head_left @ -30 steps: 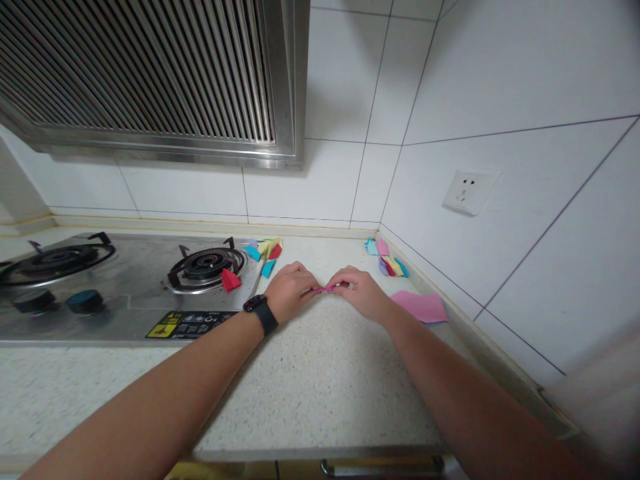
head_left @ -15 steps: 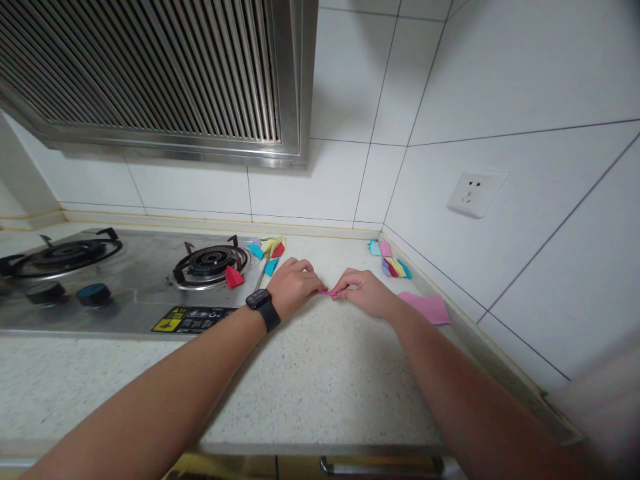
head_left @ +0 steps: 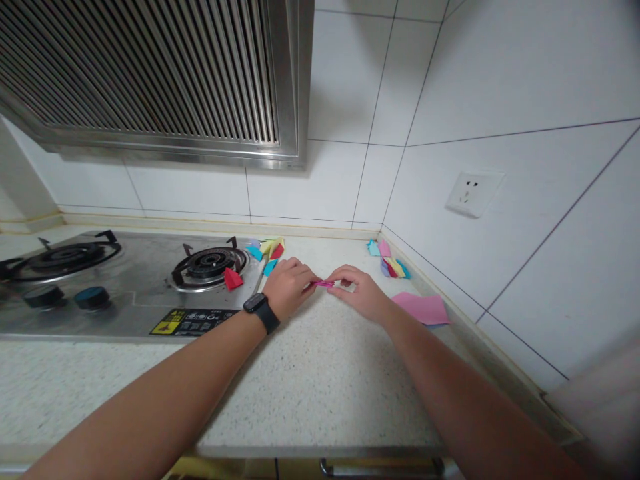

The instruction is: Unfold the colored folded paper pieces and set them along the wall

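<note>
Between my hands, above the speckled countertop, is a small folded piece of magenta paper [head_left: 324, 283]. My left hand [head_left: 290, 285], with a black watch on its wrist, pinches the paper's left end. At the other end, the thumb and fingers of my right hand [head_left: 361, 291] close on the paper. Much of the folded piece is covered by fingers. Flat pink paper sheets [head_left: 423, 308] lie beside my right forearm, with a bluish edge showing beneath. A red folded paper [head_left: 233, 279] rests at the right burner.
Several colourful folded papers [head_left: 274, 248] lie at the stove's right edge, and more folded papers [head_left: 393, 263] are by the right wall. The gas stove [head_left: 135, 287] fills the left side. A range hood [head_left: 290, 150] hangs above. A socket [head_left: 474, 193] is on the wall.
Both hands have lifted slightly and the magenta paper has risen with them, more of it now showing between the fingertips. The view has shifted a little.
</note>
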The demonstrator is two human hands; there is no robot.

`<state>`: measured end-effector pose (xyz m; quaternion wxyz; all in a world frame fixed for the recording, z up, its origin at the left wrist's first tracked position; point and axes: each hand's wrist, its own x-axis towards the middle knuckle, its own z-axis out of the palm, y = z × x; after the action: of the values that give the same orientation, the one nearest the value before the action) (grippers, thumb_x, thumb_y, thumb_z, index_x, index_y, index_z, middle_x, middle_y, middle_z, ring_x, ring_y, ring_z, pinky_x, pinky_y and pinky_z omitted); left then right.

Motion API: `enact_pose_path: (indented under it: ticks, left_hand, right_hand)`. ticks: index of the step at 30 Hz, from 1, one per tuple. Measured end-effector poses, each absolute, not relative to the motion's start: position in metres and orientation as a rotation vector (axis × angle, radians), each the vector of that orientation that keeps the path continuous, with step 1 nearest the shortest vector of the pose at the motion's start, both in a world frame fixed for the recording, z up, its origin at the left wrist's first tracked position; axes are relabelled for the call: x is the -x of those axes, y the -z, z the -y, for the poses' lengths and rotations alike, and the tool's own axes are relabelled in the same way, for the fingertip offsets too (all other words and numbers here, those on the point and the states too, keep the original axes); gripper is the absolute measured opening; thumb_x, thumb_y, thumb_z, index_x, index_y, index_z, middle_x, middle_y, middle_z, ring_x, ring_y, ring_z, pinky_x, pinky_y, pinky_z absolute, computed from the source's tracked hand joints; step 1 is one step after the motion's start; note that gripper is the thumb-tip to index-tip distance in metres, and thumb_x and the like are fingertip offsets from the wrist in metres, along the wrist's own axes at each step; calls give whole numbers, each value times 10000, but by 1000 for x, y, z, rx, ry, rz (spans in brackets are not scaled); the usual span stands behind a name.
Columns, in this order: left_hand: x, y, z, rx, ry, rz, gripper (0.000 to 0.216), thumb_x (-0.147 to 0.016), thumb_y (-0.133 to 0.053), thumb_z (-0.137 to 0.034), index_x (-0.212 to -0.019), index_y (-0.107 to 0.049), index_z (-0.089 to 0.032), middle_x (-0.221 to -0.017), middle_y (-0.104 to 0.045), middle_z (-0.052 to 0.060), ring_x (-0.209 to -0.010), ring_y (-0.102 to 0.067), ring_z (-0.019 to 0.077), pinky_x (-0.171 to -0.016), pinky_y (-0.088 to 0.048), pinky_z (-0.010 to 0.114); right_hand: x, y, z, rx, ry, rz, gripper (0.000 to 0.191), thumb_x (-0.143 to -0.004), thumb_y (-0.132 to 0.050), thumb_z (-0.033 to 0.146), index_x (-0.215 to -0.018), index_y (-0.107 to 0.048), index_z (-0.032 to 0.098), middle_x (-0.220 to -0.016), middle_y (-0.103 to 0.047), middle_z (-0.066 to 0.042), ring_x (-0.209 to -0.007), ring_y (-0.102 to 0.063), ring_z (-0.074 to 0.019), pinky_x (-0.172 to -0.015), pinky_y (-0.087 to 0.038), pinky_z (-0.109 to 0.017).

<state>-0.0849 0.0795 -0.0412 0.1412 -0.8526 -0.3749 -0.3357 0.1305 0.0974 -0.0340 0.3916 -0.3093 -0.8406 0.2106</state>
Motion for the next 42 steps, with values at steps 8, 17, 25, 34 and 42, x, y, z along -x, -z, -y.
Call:
enact_pose_path:
  ticks: [8, 17, 25, 34, 42]
  left_hand:
    - [86, 37, -78, 2408, 977, 1004, 149, -886, -530, -209, -957, -659, -185, -906, -653, 72, -835, -508, 204, -745, -417, 354]
    - [82, 35, -75, 2449, 1084, 1053, 228, -851, -573, -185, -1075, -611, -188, -1034, -626, 74, -957, -524, 219, -835, -436, 373]
    - [78, 49, -82, 2613, 1401, 1189, 507, -752, -685, -216, -1230, -515, -199, -1087, -627, 78, -951, -568, 213, -785, -468, 348]
    - [80, 45, -81, 2643, 1327, 1221, 123, -867, -597, -279, -865, -679, -187, -772, -654, 30, -748, -548, 162, -683, -422, 288]
    - [77, 45, -76, 2594, 1305, 1153, 124, -879, -580, -285, -862, -663, -194, -797, -661, 35, -801, -555, 185, -739, -422, 321]
  right_hand:
    - [-129, 43, -102, 989, -1078, 1976, 366, -893, -456, 476, -907, -645, 163, -781, -674, -47, -625, -527, -120, -597, -416, -252]
    - [-125, 46, -105, 942, -1061, 1876, 267, -791, -613, 431, -821, -637, 166, -715, -645, -11, -616, -529, -116, -580, -384, -244]
    - [-132, 44, -106, 949, -606, 1988, 196, -827, -584, 354, -915, -666, 199, -763, -634, -15, -653, -529, -141, -606, -399, -271]
    - [-129, 33, -96, 733, -265, 2178, 147, -853, -615, 318, -950, -690, 238, -845, -677, -42, -778, -540, -178, -737, -415, -322]
    - [-128, 32, -95, 662, -193, 2161, 108, -870, -606, 295, -889, -693, 235, -799, -670, -26, -781, -554, -174, -765, -398, -345]
